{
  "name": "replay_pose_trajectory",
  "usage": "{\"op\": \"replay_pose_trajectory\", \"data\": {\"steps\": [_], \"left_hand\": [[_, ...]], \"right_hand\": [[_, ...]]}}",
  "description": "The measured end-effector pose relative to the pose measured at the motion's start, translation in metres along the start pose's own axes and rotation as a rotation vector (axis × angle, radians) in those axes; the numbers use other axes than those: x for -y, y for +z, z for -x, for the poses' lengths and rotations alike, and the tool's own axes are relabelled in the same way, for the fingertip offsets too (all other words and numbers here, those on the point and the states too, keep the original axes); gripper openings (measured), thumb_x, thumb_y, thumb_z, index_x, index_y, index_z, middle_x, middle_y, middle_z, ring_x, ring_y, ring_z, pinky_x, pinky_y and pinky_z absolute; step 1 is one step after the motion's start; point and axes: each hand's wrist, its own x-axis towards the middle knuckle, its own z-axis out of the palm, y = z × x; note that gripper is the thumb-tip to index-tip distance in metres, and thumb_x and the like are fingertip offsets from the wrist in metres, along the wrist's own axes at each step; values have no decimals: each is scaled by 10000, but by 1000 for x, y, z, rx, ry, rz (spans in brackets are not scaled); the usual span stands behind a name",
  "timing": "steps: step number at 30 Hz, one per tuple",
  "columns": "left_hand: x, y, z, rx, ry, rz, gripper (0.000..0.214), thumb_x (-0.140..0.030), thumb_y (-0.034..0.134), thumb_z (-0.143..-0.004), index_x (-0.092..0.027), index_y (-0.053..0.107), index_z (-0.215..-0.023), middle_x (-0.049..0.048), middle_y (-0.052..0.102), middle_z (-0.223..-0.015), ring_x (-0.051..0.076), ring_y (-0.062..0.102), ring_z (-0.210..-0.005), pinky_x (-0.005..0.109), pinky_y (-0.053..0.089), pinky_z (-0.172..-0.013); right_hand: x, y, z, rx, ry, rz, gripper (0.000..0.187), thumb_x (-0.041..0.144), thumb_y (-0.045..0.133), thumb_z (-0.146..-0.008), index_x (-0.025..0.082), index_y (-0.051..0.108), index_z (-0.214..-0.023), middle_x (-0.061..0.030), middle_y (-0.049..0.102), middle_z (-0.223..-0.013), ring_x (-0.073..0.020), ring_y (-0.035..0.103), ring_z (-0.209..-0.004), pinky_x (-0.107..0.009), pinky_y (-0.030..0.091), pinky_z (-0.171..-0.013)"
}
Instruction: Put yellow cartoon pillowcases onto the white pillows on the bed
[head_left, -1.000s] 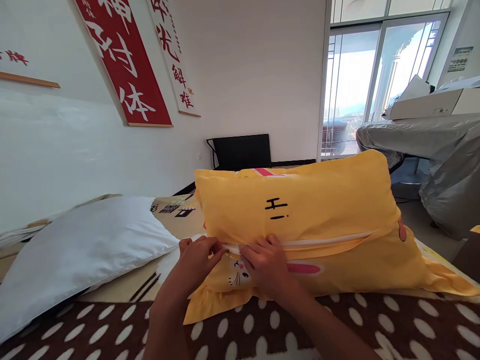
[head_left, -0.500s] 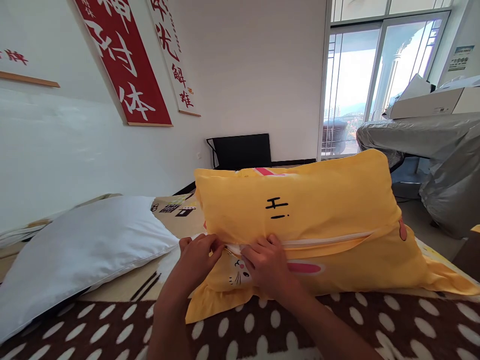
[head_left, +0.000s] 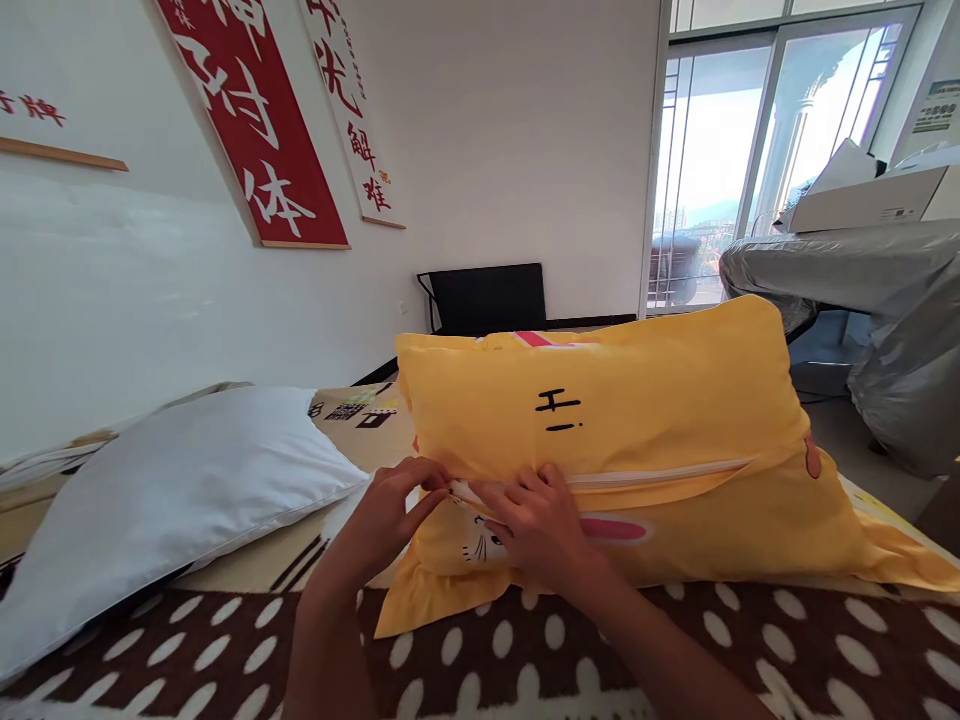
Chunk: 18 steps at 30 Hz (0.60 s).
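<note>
A stuffed yellow pillowcase (head_left: 675, 400) with "Hi" lettering and a printed rabbit face stands before me, its lower edge spread in a frill. A pale zipper (head_left: 660, 478) runs across its front; towards the right its yellow flap gapes a little. At the zipper's left end, my left hand (head_left: 397, 505) pinches with thumb and forefinger; the pull itself is too small to make out. Just right of it, my right hand (head_left: 541, 525) grips the pillowcase fabric along the zipper, fingers bent and partly covering the rabbit print.
A white pillow (head_left: 202, 470) lies at the left on a beige patterned sheet (head_left: 349, 400). Nearest me is a brown blanket with white spots (head_left: 487, 690). Plastic-covered furniture (head_left: 900, 290) bearing a cardboard box (head_left: 862, 205) stands at the right, beside a window. A black panel (head_left: 491, 298) leans at the far wall.
My left thumb and forefinger have shifted slightly, with a wider gap behind the pinch. My right forefinger now reaches farther left along the zipper. The view has moved slightly.
</note>
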Motion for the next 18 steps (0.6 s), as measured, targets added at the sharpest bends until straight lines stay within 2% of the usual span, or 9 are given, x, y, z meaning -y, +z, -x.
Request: {"op": "replay_pose_trajectory", "data": {"steps": [3, 7, 13, 18], "left_hand": [[2, 2, -1, 5, 4, 11, 295, -476, 454, -852, -219, 592, -803, 12, 671, -886, 178, 591, -853, 302, 415, -825], [-1, 3, -2, 10, -18, -37, 302, -456, 425, -863, -211, 587, -791, 20, 672, -845, 175, 582, -790, 320, 401, -817], [-5, 2, -3, -19, -39, -43, 311, -466, 428, -850, -210, 589, -776, 19, 671, -820, 173, 578, -761, 305, 404, -790], [-8, 5, -4, 63, -104, -76, 309, -455, 377, -856, -211, 512, -723, 0, 617, -711, 173, 541, -686, 298, 389, -699]], "right_hand": [[-3, -3, 0, 44, -67, 47, 451, 204, 541, -880, 338, 482, -1306, -5, 612, -710, -183, 453, -795, -337, 233, -719], [-7, -5, 2, 81, -104, 50, 434, 170, 547, -860, 359, 543, -1251, -14, 577, -717, -181, 426, -798, -342, 225, -719], [-9, -11, 1, 194, -130, 33, 402, 166, 560, -842, 338, 574, -1205, -34, 587, -784, -195, 419, -838, -351, 239, -734], [-6, -19, 0, 262, -160, 49, 366, 133, 562, -824, 293, 589, -1152, -41, 575, -807, -206, 417, -869, -355, 244, -747]]}}
